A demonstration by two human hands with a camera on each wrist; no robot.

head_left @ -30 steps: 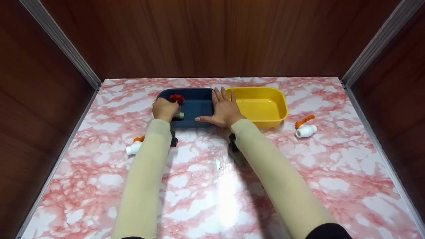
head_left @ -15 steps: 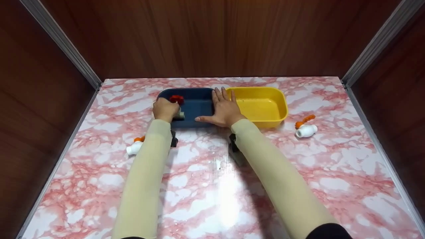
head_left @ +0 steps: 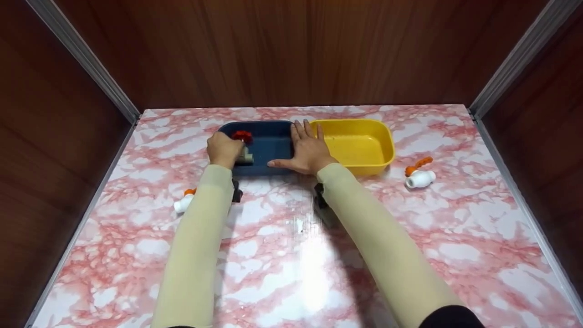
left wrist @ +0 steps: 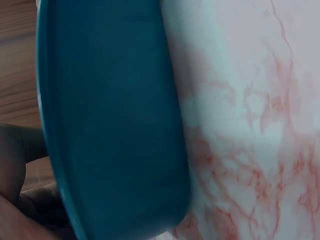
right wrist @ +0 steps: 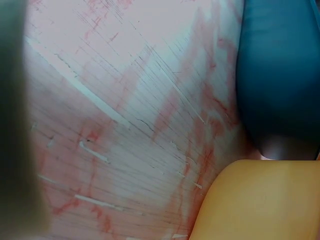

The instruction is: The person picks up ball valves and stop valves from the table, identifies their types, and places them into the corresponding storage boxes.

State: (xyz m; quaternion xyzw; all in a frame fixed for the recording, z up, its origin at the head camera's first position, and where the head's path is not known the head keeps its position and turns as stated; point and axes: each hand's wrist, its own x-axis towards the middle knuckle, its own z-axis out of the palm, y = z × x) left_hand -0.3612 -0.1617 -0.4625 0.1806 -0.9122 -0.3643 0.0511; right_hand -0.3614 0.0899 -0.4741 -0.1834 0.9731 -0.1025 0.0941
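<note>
The grey-green, red-wheeled plastic valve point(head_left: 244, 156) sits in the dark-blue rectangular tub point(head_left: 272, 146) just right of the left hand point(head_left: 223, 148), pipe end point(head_left: 250, 158) pointing away from its curled grip, whether pinching I can't tell.

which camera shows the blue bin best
The head view: it looks down into the blue bin, with a valve inside, though the left hand and right hand cover parts. The left wrist view gives only an outer wall and rim, close up; the right wrist view, part of an outer wall near the yellow bin.
</note>
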